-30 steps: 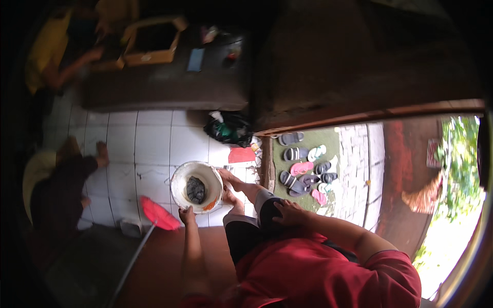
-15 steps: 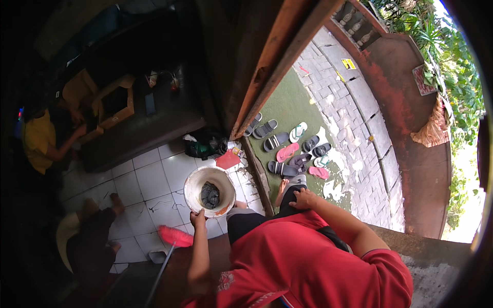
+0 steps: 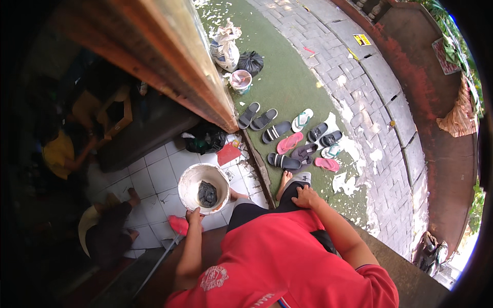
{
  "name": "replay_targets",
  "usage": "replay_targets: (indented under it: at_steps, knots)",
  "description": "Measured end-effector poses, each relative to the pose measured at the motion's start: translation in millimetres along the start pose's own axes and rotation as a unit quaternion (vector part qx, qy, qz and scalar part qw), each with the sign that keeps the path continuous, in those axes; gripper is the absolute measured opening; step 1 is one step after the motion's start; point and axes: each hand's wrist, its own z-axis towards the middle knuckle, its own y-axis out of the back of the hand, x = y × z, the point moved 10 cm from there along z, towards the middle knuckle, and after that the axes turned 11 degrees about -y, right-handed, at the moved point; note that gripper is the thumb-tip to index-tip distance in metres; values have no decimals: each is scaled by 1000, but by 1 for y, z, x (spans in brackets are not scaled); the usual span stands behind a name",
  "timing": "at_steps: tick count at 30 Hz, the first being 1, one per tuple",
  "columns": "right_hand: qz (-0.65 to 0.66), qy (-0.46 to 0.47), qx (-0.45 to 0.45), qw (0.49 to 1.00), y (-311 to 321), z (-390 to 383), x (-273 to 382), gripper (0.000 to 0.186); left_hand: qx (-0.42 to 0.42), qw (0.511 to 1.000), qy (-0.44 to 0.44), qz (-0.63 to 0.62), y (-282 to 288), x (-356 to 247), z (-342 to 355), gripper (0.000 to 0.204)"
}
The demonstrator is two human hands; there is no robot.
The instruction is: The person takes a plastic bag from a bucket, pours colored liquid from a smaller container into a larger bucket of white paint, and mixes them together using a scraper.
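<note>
My left hand (image 3: pixel 195 216) grips the near rim of a worn, whitish bucket (image 3: pixel 192 178) held over the tiled floor. At the bottom of the bucket lies a crumpled dark plastic bag (image 3: pixel 207 194). My right hand (image 3: pixel 306 197) rests on my bent right knee, fingers draped over the dark trouser leg, with nothing seen in it. My bare right foot (image 3: pixel 285 179) is on the green ground past the doorsill (image 3: pixel 258 163). A pinkish-red broom (image 3: pixel 178 225) with a grey handle lies left of my left forearm.
Several sandals (image 3: pixel 300 136) lie outside beside a wooden door frame (image 3: pixel 200 77). Farther off are a white sack (image 3: pixel 225 47), a black bag (image 3: pixel 250 62) and a small pail (image 3: pixel 241 80). Indoors are a bag (image 3: pixel 208 138), a seated person (image 3: pixel 57 154) by cardboard boxes and another person's legs (image 3: pixel 110 231).
The view has swung toward the outdoors, bringing the sack, black bag and pail into sight. My left hand still holds the bucket; my right hand stays on the knee.
</note>
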Motion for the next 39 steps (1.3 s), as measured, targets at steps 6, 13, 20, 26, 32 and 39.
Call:
replay_targets:
  at_steps: [6,13,20,26,32,39]
  knots:
    - [62,52,31,996,13,3,-62,74,56,998,-1,36,-106,-13,-86,44]
    - [69,111,76,988,-9,-7,-109,69,94,995,-11,40,-210,-22,-173,34]
    - [86,150,101,980,4,-32,-111,64,115,989,-66,66,-274,-21,-215,31]
    - [194,118,59,972,29,-25,-117,55,118,972,-126,157,-329,-8,-222,24]
    - [621,24,97,777,91,-25,-116,57,132,965,-131,184,-349,-5,-233,29]
    - [656,45,123,743,139,4,-66,41,142,975,-97,141,-338,32,-203,57]
